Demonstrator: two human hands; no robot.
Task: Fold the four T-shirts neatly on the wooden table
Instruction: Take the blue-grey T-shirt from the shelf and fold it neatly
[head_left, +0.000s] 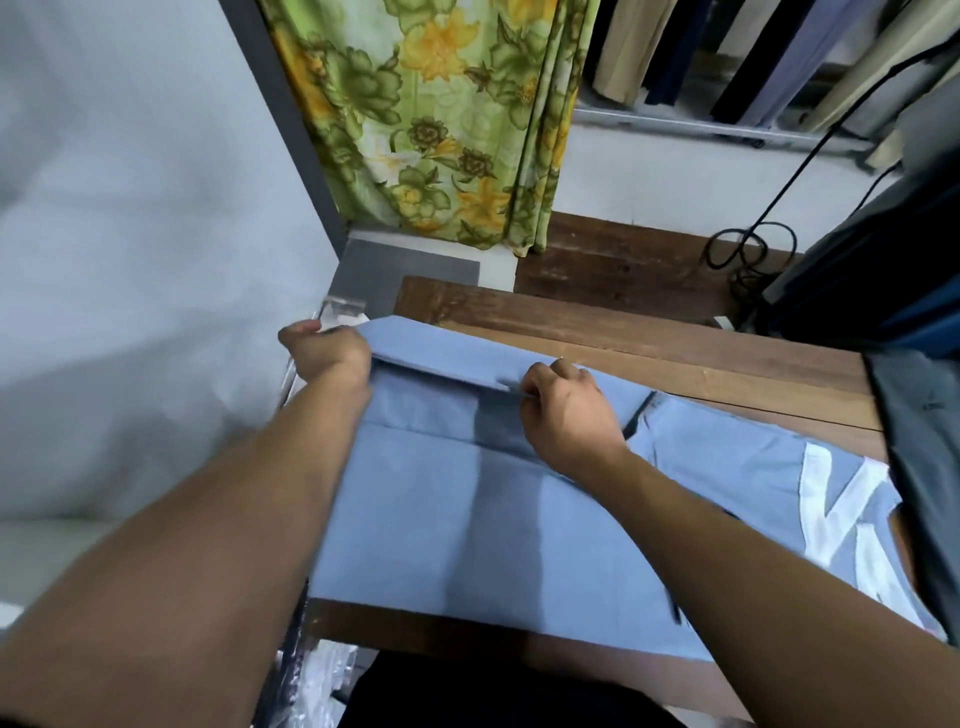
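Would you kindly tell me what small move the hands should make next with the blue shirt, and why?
Probably lower the fold toward the body and press it flat: the left hand and right hand both pinch the far edge of the blue T-shirt, already turned over.

Blue T-shirt (467, 519) spread flat on wooden table (675, 353), far edge folded over, left hand (327, 353) gripping fold at left end, right hand (566, 410) pinching same fold near middle, white print (841, 499) at right, floral curtain (441, 119) behind, black cable (748, 249) coiled beyond table
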